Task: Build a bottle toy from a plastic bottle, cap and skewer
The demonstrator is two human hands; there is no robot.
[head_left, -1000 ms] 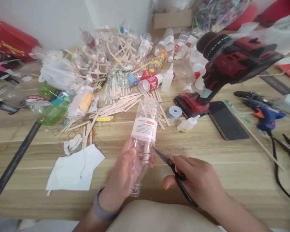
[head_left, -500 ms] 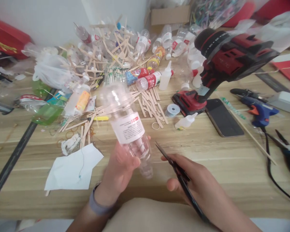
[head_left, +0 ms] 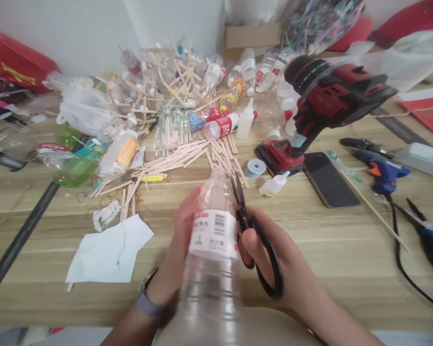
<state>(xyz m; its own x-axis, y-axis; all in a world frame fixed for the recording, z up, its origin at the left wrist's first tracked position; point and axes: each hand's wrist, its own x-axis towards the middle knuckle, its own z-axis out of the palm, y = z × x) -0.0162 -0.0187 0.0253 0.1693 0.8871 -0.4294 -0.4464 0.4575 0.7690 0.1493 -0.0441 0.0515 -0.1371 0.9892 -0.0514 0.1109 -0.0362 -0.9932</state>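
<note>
A clear plastic bottle [head_left: 213, 235] with a white, barcoded label is gripped by my left hand [head_left: 184, 226], whose fingers are partly hidden behind it. The bottle's narrow end points away from me, toward the table's far side. In my right hand [head_left: 274, 245] are black-handled scissors [head_left: 263, 262], with a thumb and fingers at the handle loops. The scissor blades lie along the right side of the bottle, pointing away; whether they touch it I cannot tell. Part of the bottle's near end reaches down over my lap.
Wooden sticks [head_left: 180, 158] and several bottles crowd the table's back. A red cordless drill [head_left: 324, 101] stands at the right, by a phone [head_left: 330, 179] and a blue glue gun [head_left: 378, 166]. White paper [head_left: 106, 250] lies left; pliers [head_left: 431, 235] lie far right.
The bottle has been turned around, so its other end and the barcode side now show. My right hand has moved closer to it, and the scissors have swung to point away from me.
</note>
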